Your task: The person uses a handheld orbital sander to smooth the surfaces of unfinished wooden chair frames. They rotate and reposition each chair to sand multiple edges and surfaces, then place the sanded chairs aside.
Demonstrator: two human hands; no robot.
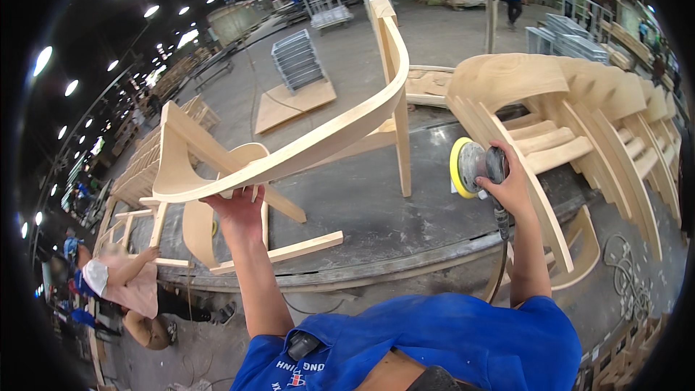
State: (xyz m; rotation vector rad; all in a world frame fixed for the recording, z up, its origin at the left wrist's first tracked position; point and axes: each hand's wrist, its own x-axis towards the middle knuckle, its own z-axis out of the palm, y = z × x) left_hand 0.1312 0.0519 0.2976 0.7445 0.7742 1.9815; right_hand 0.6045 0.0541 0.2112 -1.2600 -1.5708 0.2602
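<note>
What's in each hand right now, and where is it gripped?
The left hand grips the bare wooden chair frame from below, on its curved rail. The right hand holds a round sander by the top of its body.

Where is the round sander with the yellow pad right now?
In the head view, the round sander with the yellow pad is right of centre, gripped in the right hand, beside the stack of pale wooden chair frames.

No packages, labels, signs or screens can be made out anywhere in the workshop. The only lettering in view is white and red print on the person's own blue shirt (405,351) at the lower edge, seen upside down and partly cut off.
</note>
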